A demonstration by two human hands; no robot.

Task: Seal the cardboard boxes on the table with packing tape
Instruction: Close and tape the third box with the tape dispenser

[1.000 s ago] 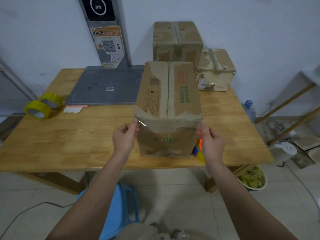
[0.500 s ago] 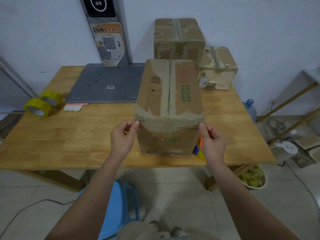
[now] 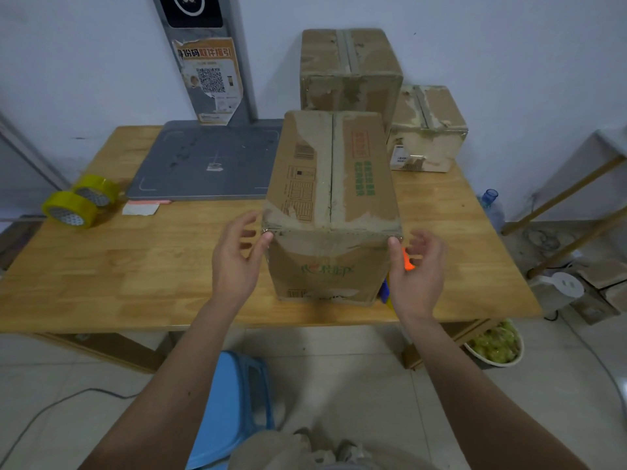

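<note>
Near box point(image 3: 330, 205) looked taped across its front edge; both hands, left point(image 3: 237, 256) and right point(image 3: 419, 266), hung loose-fingered at nine and three o'clock, thumbs touching its corners; its centre seam looked untaped.

— What stands nearest on the desk point(image 3: 101, 283)?
— A tall cardboard box point(image 3: 330, 205), upright near the front edge, its top flaps closed along a centre seam.
— And the hands?
— The left hand point(image 3: 237, 262) sits at the box's near left top corner, thumb touching the edge, fingers spread and loose. The right hand point(image 3: 419, 269) mirrors it at the right corner, thumb on the edge, no grip closed on anything.
— Anything behind?
— Two more boxes: a large box point(image 3: 349, 69) against the wall and a smaller box point(image 3: 427, 130) just beside it on the right.
— Tape?
— Two yellow tape rolls point(image 3: 79, 203) at the far left edge, near a grey mat point(image 3: 203, 161). A blue stool point(image 3: 234, 405) stands on the floor below.
</note>
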